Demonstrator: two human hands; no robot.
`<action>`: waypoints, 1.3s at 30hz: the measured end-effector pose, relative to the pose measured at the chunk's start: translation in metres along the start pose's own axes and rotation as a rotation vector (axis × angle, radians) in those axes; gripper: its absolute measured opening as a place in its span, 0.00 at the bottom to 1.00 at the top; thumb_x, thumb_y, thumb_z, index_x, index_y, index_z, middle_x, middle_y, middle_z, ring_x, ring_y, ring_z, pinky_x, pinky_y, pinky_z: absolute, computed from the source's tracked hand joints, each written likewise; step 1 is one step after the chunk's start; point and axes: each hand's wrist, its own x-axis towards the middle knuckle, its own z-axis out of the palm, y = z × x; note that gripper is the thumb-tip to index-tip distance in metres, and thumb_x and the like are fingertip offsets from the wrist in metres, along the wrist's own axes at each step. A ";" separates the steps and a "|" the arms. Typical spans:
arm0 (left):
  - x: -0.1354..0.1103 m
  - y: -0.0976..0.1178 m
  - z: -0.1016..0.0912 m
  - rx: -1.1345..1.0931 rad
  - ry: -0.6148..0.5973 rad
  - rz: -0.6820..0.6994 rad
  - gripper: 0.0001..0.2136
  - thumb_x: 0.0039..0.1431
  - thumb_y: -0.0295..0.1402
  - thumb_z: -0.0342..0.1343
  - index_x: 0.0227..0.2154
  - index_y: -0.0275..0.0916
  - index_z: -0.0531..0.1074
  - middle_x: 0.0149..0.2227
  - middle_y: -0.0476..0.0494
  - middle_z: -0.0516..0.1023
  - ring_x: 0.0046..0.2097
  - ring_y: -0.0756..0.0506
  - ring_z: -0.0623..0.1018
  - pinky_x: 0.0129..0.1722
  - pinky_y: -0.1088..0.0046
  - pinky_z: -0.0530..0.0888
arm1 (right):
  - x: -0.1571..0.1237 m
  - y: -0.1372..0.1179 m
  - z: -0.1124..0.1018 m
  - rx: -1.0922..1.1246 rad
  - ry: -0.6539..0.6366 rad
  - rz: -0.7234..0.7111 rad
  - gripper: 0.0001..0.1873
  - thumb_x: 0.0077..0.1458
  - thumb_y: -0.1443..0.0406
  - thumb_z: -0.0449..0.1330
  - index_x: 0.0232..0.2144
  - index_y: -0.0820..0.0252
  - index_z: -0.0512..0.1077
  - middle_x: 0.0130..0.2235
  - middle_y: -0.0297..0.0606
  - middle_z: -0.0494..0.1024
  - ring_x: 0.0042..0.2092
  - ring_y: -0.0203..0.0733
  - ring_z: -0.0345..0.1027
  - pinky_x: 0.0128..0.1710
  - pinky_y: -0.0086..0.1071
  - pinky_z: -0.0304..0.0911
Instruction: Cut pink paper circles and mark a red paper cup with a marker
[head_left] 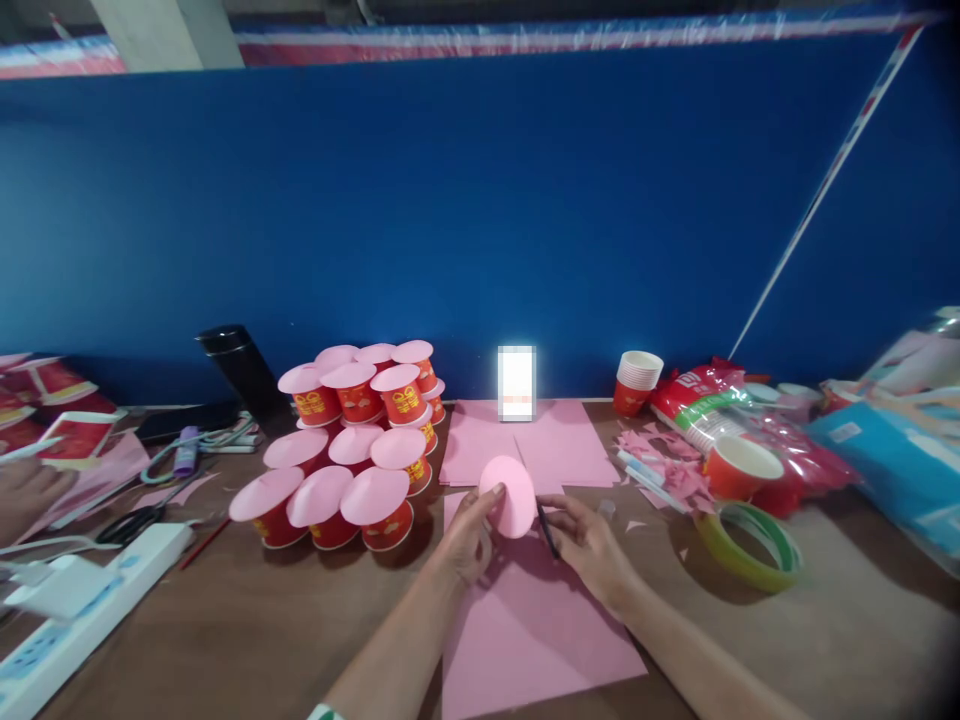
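My left hand [474,535] pinches a round pink paper disc [514,500], thumb on its face. Close by on the right, my right hand [589,545] is closed around a slim black tool [548,530] beside the disc's edge. Whether that tool is a pen or part of a pair of scissors cannot be made out. Beneath both hands lies a pink paper sheet [536,650], with more pink sheets [574,440] behind it. To the left stand several red paper cups [386,527], some stacked, topped with pink paper discs [375,495].
At right are stacked cups [637,385], pink scraps [679,470], a red plastic package [705,400], a roll of tape [750,550] and a blue bag [892,470]. At left lie a power strip [97,620], a black bottle [240,370] and another person's hand [30,497]. A blue partition [480,200] rises behind.
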 end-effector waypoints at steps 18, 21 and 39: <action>0.003 0.000 -0.003 -0.046 0.067 -0.021 0.12 0.48 0.30 0.65 0.36 0.33 0.74 0.32 0.39 0.82 0.37 0.41 0.81 0.41 0.68 0.77 | 0.000 -0.009 -0.016 -0.800 0.169 -0.266 0.15 0.54 0.66 0.56 0.44 0.54 0.76 0.40 0.38 0.83 0.40 0.46 0.77 0.40 0.34 0.70; 0.002 0.002 -0.004 -0.032 0.036 -0.044 0.13 0.49 0.31 0.64 0.37 0.32 0.74 0.32 0.38 0.82 0.36 0.42 0.81 0.39 0.68 0.77 | -0.002 -0.024 -0.017 -0.875 0.234 -0.275 0.15 0.54 0.64 0.56 0.43 0.54 0.76 0.39 0.38 0.83 0.40 0.46 0.77 0.40 0.34 0.70; 0.006 0.005 0.001 -0.151 0.165 -0.011 0.06 0.49 0.23 0.62 0.32 0.33 0.75 0.30 0.43 0.81 0.31 0.49 0.79 0.31 0.77 0.77 | -0.085 -0.019 -0.070 -1.407 0.291 -0.081 0.18 0.57 0.63 0.55 0.49 0.55 0.74 0.49 0.40 0.79 0.46 0.47 0.75 0.44 0.35 0.70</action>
